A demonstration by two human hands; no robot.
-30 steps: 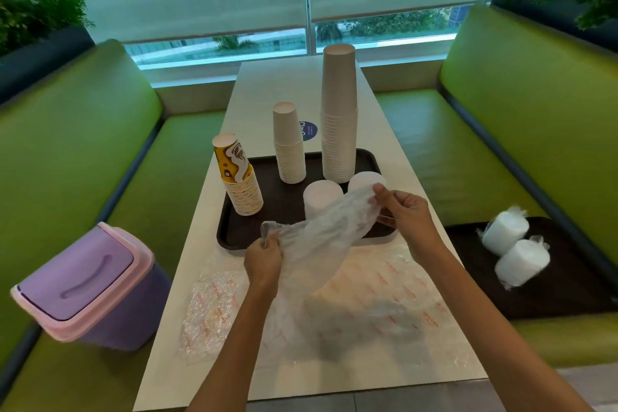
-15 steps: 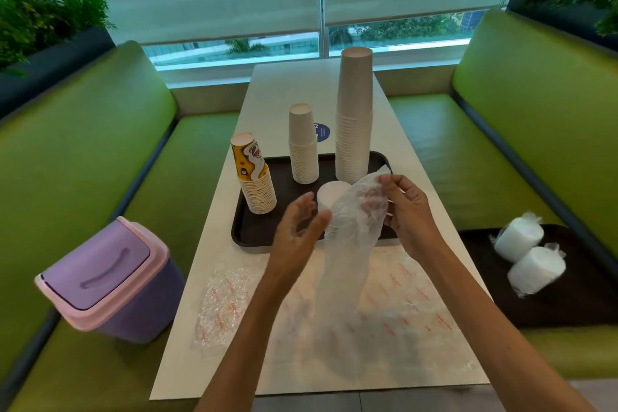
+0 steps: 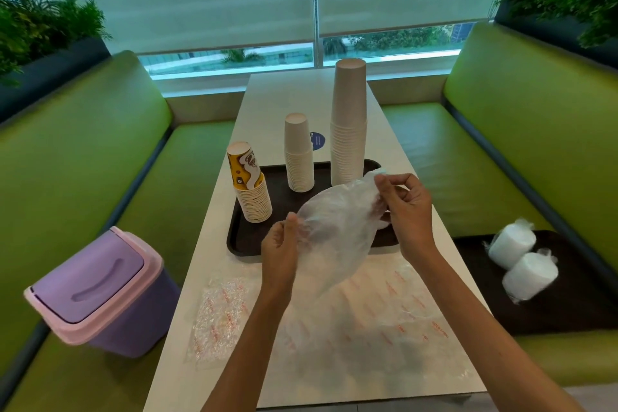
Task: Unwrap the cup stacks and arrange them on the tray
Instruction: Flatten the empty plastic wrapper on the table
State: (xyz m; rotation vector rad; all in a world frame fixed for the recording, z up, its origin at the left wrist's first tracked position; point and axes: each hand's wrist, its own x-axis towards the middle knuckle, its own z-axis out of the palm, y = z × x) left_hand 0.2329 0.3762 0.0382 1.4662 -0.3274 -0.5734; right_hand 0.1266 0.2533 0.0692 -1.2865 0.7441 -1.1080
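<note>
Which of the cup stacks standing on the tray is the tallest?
The plain stack at the far right corner of the tray; it towers over the shorter plain stack and the yellow-printed stack.

1. Tray (image 3: 239, 244) rear: printed stack (image 3: 250, 191), medium stack (image 3: 298, 157) and tall stack (image 3: 347, 130) stand upright, gaps between them.
2. Tray front: plastic wrapper (image 3: 334, 231), held above it, blocks access.
3. Near table (image 3: 214, 264): printed wrappers (image 3: 217, 318) lie flat.

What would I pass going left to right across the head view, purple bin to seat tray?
Purple bin, yellow printed cup stack, short white cup stack, tall white cup stack, two wrapped cup stacks on the seat tray. The clear wrapper held by left hand and right hand overlaps the stacks; skipped.
</note>
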